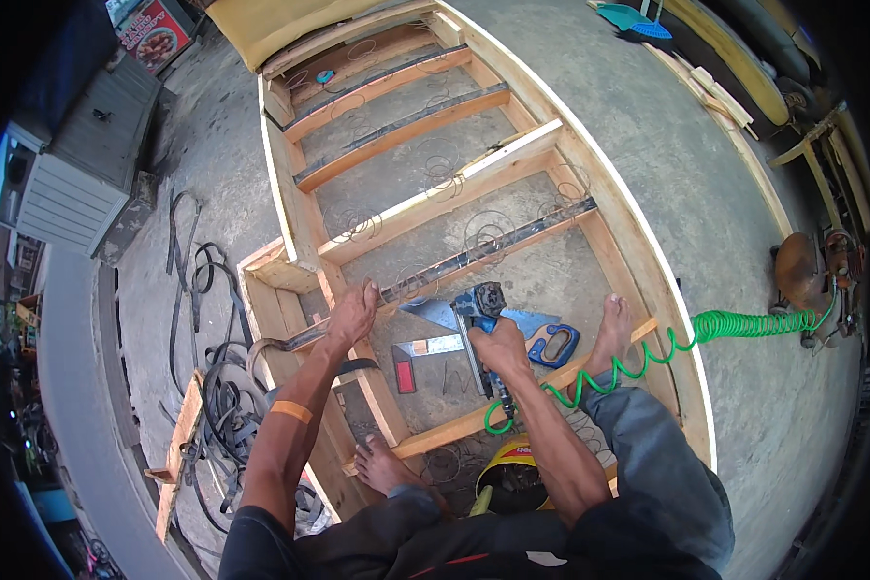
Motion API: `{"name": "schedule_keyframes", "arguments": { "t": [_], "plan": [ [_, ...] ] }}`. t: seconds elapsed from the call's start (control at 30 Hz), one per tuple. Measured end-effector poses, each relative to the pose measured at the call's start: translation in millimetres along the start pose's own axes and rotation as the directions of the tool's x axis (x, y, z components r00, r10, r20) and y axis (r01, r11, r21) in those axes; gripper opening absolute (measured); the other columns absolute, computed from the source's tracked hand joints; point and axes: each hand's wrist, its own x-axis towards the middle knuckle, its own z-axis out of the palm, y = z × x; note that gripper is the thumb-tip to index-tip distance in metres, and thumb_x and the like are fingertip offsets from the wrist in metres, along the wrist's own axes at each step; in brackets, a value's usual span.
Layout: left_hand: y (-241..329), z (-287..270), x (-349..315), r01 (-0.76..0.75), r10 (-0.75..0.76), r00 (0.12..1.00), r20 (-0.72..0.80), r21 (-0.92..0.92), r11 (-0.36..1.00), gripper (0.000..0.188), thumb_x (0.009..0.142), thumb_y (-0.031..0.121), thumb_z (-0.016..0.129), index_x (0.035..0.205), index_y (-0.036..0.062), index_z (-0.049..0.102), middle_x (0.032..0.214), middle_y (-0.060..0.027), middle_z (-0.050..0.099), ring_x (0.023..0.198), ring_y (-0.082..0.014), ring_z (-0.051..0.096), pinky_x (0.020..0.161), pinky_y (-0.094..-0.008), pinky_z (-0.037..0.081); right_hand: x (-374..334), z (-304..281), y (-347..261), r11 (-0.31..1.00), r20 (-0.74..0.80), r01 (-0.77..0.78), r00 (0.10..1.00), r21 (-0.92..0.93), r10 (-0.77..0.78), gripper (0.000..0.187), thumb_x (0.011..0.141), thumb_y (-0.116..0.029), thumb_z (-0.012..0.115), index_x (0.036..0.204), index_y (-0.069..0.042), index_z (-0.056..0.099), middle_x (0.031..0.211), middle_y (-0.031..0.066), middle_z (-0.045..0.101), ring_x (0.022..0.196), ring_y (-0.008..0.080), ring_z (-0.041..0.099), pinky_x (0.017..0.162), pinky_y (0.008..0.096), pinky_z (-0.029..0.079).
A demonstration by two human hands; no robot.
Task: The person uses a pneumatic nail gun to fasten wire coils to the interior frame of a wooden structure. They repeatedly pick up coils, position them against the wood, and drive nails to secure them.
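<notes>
My left hand [355,313] bears on a wooden slat of the frame [638,242], its fingers curled at a black strap [304,336] that runs along the slat's top. Just beyond its fingertips, a wire coil spring [414,283] lies on the same slat. My right hand [501,350] is wrapped round the grip of a blue and black air nail or staple gun [481,302], held over the frame's opening, nose apart from the slat. A green coiled hose [735,325] joins the gun's lower end. More coil springs [488,232] stand along the slats.
A blue-handled handsaw [554,346] and a try square [433,346] lie on the floor inside the frame. A yellow bucket [514,474] stands between my bare feet. Tangled black straps [224,387] lie at left. A rusty compressor [800,275] is at far right.
</notes>
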Motion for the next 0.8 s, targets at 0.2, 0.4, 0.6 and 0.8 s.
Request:
{"name": "schedule_keyframes", "arguments": {
  "t": [0.2,0.4,0.6,0.8],
  "plan": [
    [-13,-1,15,0.015,-0.017,0.998,-0.054,-0.037,0.999,0.033,0.108,0.028,0.044,0.112,-0.0005,0.059,0.103,-0.033,0.066,0.102,-0.0504,0.064,0.091,-0.0548,0.049,24,-10,-26,0.999,0.12,-0.043,0.992,0.028,0.04,0.049,0.077,-0.033,0.069,0.093,0.013,0.071,0.091,0.0346,0.072,0.091,0.0453,0.074,0.085,0.0479,0.056],
    [-25,8,10,0.099,-0.098,0.993,-0.071,0.018,0.995,0.029,0.107,0.025,0.046,0.114,0.0002,0.058,0.1,-0.0316,0.068,0.1,-0.0495,0.066,0.09,-0.0553,0.05,42,-14,-82,0.951,0.14,0.182,0.979,-0.249,-0.151,0.045,0.077,-0.031,0.069,0.095,0.011,0.072,0.098,0.0379,0.07,0.098,0.0501,0.071,0.091,0.0502,0.056],
    [-31,9,17,0.089,-0.088,0.995,-0.041,0.043,0.995,0.026,0.106,0.024,0.048,0.115,0.0,0.054,0.098,-0.0304,0.069,0.096,-0.0493,0.067,0.085,-0.0547,0.052,65,-5,-79,0.841,0.216,0.437,0.897,-0.319,-0.385,0.04,0.077,-0.027,0.071,0.091,0.011,0.072,0.088,0.037,0.07,0.089,0.0487,0.072,0.083,0.0497,0.056],
    [-44,14,21,0.016,-0.016,1.0,0.001,0.045,0.999,0.025,0.106,0.022,0.047,0.117,0.0,0.053,0.095,-0.0293,0.069,0.096,-0.0498,0.067,0.086,-0.0565,0.052,58,-6,-102,0.796,0.311,0.268,0.944,-0.544,-0.105,0.041,0.079,-0.026,0.072,0.096,0.011,0.074,0.099,0.0354,0.071,0.098,0.0477,0.072,0.09,0.0497,0.056]
  ]
}}
